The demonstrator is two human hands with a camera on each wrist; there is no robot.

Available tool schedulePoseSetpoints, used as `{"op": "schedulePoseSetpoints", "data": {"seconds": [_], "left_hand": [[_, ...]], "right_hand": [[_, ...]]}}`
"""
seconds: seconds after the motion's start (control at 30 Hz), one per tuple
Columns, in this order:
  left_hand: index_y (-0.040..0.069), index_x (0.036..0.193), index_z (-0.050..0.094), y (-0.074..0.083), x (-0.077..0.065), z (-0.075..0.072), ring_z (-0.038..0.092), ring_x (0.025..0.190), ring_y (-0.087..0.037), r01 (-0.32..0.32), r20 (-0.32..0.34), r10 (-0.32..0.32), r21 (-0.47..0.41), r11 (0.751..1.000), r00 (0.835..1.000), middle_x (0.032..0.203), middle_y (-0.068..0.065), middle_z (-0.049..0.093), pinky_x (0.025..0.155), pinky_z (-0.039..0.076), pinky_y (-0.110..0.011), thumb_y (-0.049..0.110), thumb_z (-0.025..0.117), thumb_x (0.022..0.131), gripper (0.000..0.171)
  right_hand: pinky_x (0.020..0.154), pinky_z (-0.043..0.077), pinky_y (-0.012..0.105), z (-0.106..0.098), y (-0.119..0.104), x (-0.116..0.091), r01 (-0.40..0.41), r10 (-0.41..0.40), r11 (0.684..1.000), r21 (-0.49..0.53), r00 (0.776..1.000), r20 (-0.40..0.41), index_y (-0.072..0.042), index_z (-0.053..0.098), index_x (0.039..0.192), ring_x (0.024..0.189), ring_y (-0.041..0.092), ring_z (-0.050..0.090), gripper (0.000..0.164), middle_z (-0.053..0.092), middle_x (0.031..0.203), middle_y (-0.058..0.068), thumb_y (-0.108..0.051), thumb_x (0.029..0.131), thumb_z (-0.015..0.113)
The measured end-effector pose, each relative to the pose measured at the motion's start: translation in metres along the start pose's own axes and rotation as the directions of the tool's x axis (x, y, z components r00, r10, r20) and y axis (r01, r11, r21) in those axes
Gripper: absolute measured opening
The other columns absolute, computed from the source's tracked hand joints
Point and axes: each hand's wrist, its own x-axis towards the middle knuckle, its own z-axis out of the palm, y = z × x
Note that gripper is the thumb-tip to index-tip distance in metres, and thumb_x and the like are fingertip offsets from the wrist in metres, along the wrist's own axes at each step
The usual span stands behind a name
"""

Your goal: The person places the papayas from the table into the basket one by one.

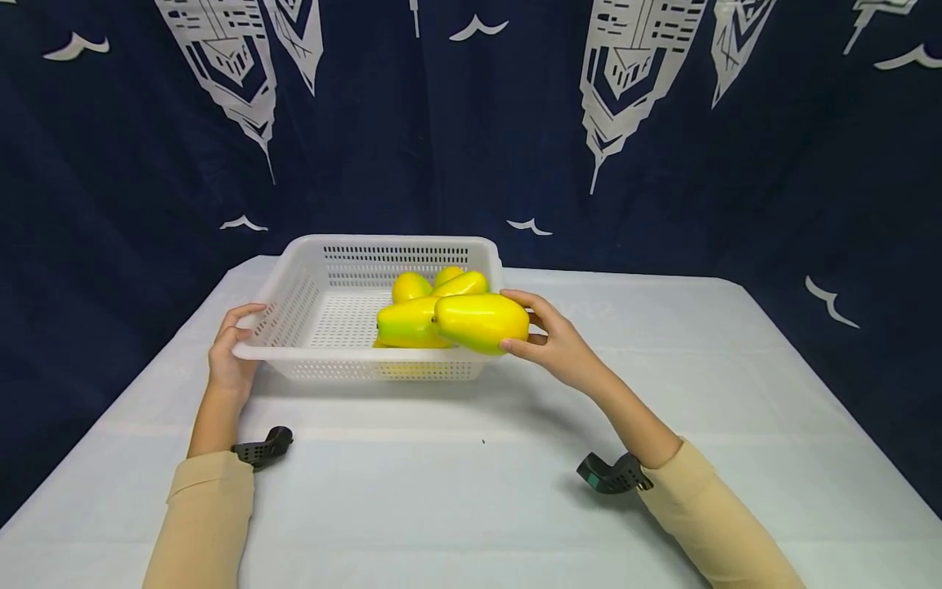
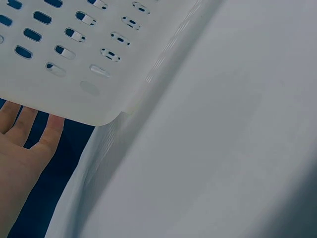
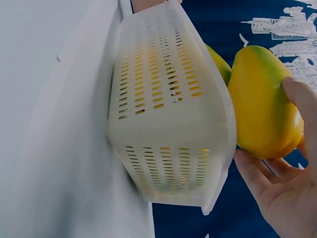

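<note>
A white plastic basket (image 1: 353,354) with slotted walls stands on the table. At its left end, my left hand (image 1: 231,360) grips the rim; in the left wrist view some fingers (image 2: 52,131) show against the wall's edge. My right hand (image 1: 559,343) holds a yellow papaya (image 1: 482,321) with a greenish underside, thumb and fingers spread round its thick end. This papaya overlaps the basket's front right corner and, in the right wrist view, sits just above the rim. Behind it inside the basket lies another yellow-green papaya (image 1: 405,322), beside smaller yellow fruits (image 1: 410,287).
A white cloth covers the table (image 1: 397,491). Behind it hangs a dark blue curtain (image 1: 441,147) with white building and bird prints. Black wrist cameras, left (image 1: 265,447) and right (image 1: 614,474), are strapped near the beige sleeves (image 1: 209,515).
</note>
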Motion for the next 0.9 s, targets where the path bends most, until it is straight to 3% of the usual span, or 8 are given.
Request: {"op": "schedulePoseSetpoints", "data": {"seconds": [0.17,0.57,0.8,0.9], "left_hand": [[0.023,0.106,0.055,0.000,0.000,-0.001,0.035,0.117,-0.010,-0.013,0.005,0.014,-0.016,1.000,1.000,0.125,0.009,0.040,0.095,0.022,-0.032,0.008,0.025,0.082,0.042],[0.025,0.105,0.056,0.001,0.000,0.000,0.035,0.116,-0.009,-0.010,-0.005,0.010,-0.007,1.000,1.000,0.126,0.009,0.040,0.095,0.022,-0.031,0.009,0.025,0.082,0.041],[0.024,0.106,0.056,0.000,-0.002,0.000,0.035,0.116,-0.009,-0.005,-0.001,0.005,-0.009,1.000,1.000,0.125,0.010,0.040,0.095,0.023,-0.031,0.009,0.025,0.082,0.041],[0.024,0.106,0.055,0.001,-0.001,0.000,0.035,0.116,-0.009,-0.009,0.008,0.009,-0.009,1.000,1.000,0.125,0.010,0.040,0.094,0.022,-0.031,0.010,0.026,0.083,0.040]], "right_hand": [[0.092,0.044,0.031,0.005,0.003,0.004,0.028,-0.028,0.999,0.016,1.000,-0.015,-0.019,0.035,0.136,0.120,0.025,0.045,0.063,0.036,0.139,0.004,-0.017,0.082,0.066],[0.100,0.037,0.035,0.021,0.012,0.016,0.106,-0.115,0.984,-0.141,0.992,-0.053,-0.021,0.036,0.137,0.123,0.022,0.043,0.063,0.040,0.135,0.007,-0.021,0.081,0.067],[0.104,0.032,0.039,0.031,0.020,0.016,0.107,-0.140,0.952,-0.285,0.985,-0.096,-0.012,0.050,0.126,0.127,0.021,0.041,0.043,0.047,0.133,0.005,-0.021,0.085,0.062],[0.104,0.032,0.040,0.032,0.020,0.014,0.110,-0.149,0.951,-0.288,0.982,-0.117,-0.010,0.053,0.123,0.126,0.023,0.042,0.040,0.048,0.131,0.006,-0.020,0.085,0.062]]}}
